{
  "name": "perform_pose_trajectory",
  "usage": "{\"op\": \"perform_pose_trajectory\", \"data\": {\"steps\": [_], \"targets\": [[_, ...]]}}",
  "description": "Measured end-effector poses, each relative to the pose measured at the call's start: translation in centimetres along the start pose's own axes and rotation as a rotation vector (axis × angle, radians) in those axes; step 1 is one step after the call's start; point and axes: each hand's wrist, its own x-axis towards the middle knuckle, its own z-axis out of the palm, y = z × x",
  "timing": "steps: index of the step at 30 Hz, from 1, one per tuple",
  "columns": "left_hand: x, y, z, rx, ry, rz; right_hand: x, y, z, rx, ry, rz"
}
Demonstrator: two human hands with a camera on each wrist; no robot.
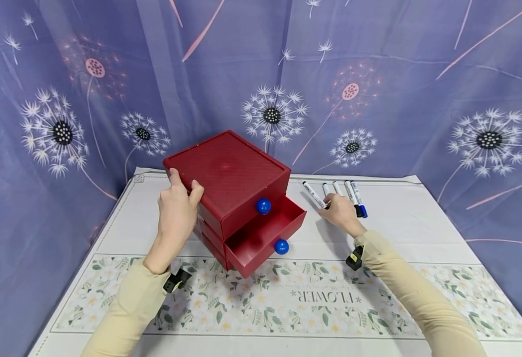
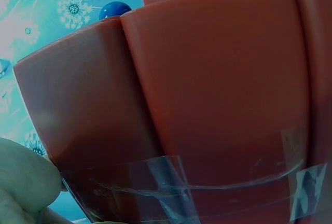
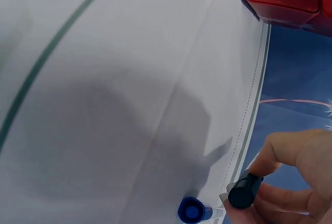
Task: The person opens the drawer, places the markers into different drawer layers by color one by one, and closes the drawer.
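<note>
A red drawer unit with blue ball knobs stands left of centre, its middle drawer pulled out and bare inside. My left hand grips the unit's upper left edge, thumb over the top. The left wrist view shows the unit's side, crossed by clear tape. At the right, my right hand pinches a white marker by its black end. Close by that hand is a blue marker cap. Several other white markers lie in a row beyond the hand.
Under everything is a white tablecloth with a flowered band along the front. A purple dandelion-print curtain hangs behind the table and at both sides. The pulled-out drawer's blue knob juts toward the front.
</note>
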Motion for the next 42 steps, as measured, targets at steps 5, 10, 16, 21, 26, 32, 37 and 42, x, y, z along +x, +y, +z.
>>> {"op": "perform_pose_trajectory", "data": {"steps": [5, 10, 16, 21, 26, 32, 37, 42], "targets": [[0.0, -0.2, 0.0, 0.004, 0.009, 0.008, -0.1, -0.2, -0.1, -0.007, -0.004, -0.012], [-0.1, -0.2, 0.0, 0.009, 0.002, 0.002, -0.2, -0.3, -0.2, -0.004, -0.012, -0.02], [-0.2, -0.1, 0.0, 0.012, -0.004, -0.005, -0.4, -0.4, -0.3, -0.022, -0.015, -0.03], [-0.2, 0.0, -0.1, 0.004, -0.012, -0.013, -0.6, -0.6, -0.6, -0.023, -0.037, -0.034], [-0.2, 0.0, -0.1, -0.006, -0.011, -0.007, -0.8, -0.9, -1.1, -0.022, -0.052, -0.041], [-0.1, -0.2, 0.0, -0.021, 0.012, 0.004, -1.0, -1.3, -1.4, -0.022, -0.039, -0.057], [0.0, -0.1, 0.0, -0.012, 0.012, -0.003, -1.2, -1.5, -1.5, -0.016, -0.024, -0.082], [0.1, 0.0, 0.0, -0.002, 0.014, -0.007, -1.2, -1.6, -1.7, -0.022, -0.01, -0.099]]}}
